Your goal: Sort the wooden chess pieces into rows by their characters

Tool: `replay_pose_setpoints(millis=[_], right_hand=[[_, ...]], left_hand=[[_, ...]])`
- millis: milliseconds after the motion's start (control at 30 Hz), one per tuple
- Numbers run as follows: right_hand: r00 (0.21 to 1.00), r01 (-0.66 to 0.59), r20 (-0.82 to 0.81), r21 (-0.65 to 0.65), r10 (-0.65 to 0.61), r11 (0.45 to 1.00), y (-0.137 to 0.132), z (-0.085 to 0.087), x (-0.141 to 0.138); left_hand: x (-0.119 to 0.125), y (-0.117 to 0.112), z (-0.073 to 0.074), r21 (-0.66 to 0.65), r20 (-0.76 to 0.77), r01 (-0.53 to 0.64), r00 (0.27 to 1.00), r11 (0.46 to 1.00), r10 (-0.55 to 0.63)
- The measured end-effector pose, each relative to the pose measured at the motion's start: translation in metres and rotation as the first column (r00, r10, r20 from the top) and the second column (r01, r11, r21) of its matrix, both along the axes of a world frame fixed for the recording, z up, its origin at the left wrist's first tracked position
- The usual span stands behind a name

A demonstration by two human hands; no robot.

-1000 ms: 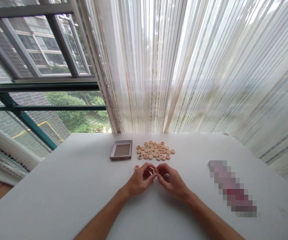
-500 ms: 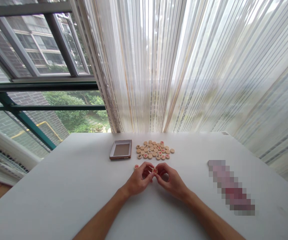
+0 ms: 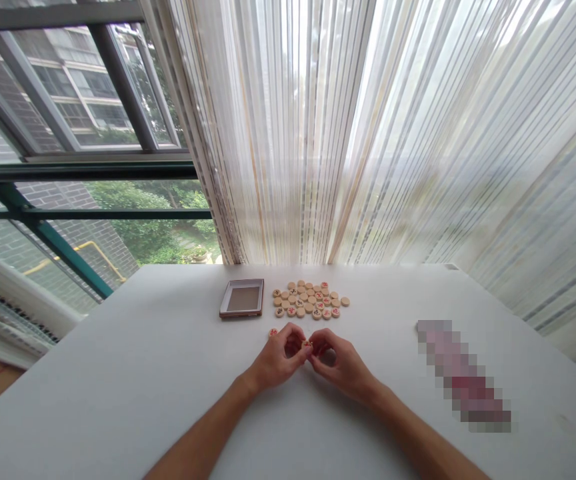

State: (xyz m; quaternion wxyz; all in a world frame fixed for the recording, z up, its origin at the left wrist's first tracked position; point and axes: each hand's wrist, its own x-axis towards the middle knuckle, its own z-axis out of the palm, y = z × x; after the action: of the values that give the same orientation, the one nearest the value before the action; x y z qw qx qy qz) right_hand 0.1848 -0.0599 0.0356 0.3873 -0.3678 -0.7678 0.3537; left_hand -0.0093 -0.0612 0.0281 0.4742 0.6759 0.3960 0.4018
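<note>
Both hands in tight now: the left hand and the right hand pinch a held piece between thumbs and fingertips, low over the table, red marking tipped so that only part of it shows. Whether it touches the tabletop, I can't tell.

Here's the danger: a small, round disc on fingertips alone. Uneven pressure from either side could squirt it out, and on its rim it might well roll. Watch the left knuckles too! A loose piece lies between nine and ten o'clock of the grip, part hidden behind that hand; contact there can't be judged, but a sideways swing might nudge it. And up at twelve, the packed cluster of pieces, some marked faces up, some plain; a forward push with low fingers could scatter the front row.

Now the edges. The far edge runs across twelve, beyond the cluster, curtain behind it. The shallow open box stands at ten, its raised rim likely to catch a low fingertip. Over at three, well apart, a pixelated patch hides whatever lies there. Best room for moving looks to be bare tabletop at two, between cluster and patch, with more out towards eight, beyond the left forearm.
</note>
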Motion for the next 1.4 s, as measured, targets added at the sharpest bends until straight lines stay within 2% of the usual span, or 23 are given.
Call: replay_pose_setpoints(millis=[633, 900, 1167, 1400], right_hand=[[1.0, -0.017, 0.017, -0.003, 0.017, 1.0, -0.001, -0.004, 0.0], [1.0, 0.002, 0.012, 0.0, -0.002, 1.0, 0.0, -0.006, -0.001], [0.999, 0.038, -0.019, 0.001, -0.038, 0.999, 0.002, 0.0, 0.0], [0.999, 0.017, -0.032, 0.028, -0.016, 0.999, 0.001, 0.005, 0.001]], left_hand=[[0.0, 0.002, -0.001, 0.021, -0.064, -0.028, 0.998, 0.999, 0.029], [-0.001, 0.002, 0.002, -0.016, -0.015, -0.002, 1.0, 1.0, 0.002], [-0.002, 0.001, 0.003, -0.036, 0.038, 0.061, 0.998, 0.997, -0.06], [0.0, 0.0, 0.001, -0.015, 0.03, 0.033, 0.999, 0.999, -0.032]])
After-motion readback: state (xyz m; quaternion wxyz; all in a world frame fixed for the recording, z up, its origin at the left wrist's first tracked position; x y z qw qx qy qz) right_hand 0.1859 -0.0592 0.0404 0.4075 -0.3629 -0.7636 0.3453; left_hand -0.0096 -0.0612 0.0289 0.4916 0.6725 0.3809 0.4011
